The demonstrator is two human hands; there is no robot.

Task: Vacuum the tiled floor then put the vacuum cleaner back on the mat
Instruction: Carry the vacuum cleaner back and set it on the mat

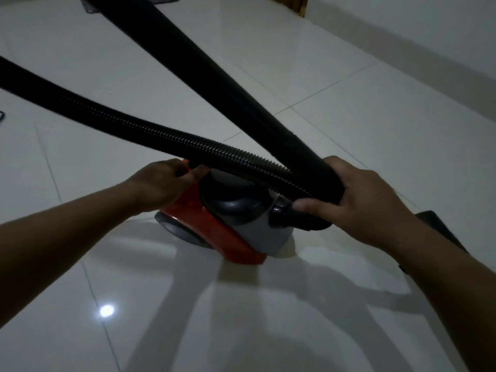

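Observation:
A red and grey canister vacuum cleaner (230, 232) stands on the glossy white tiled floor (349, 116) just in front of me. My left hand (163, 183) rests on its red rear top, fingers curled over the edge there. My right hand (357, 200) is closed around the thick black wand handle (316, 170), where the ribbed black hose (134, 127) joins it. The smooth wand (188, 55) runs up and away to the top left. The hose sweeps off past the left edge of the view. A grey mat (128, 1) lies at the top left.
A white wall (416, 30) runs along the right, with a wooden door frame (300, 4) at the top. A dark flat object (440, 229) lies on the floor behind my right wrist. A small dark object (1, 116) shows at the left edge.

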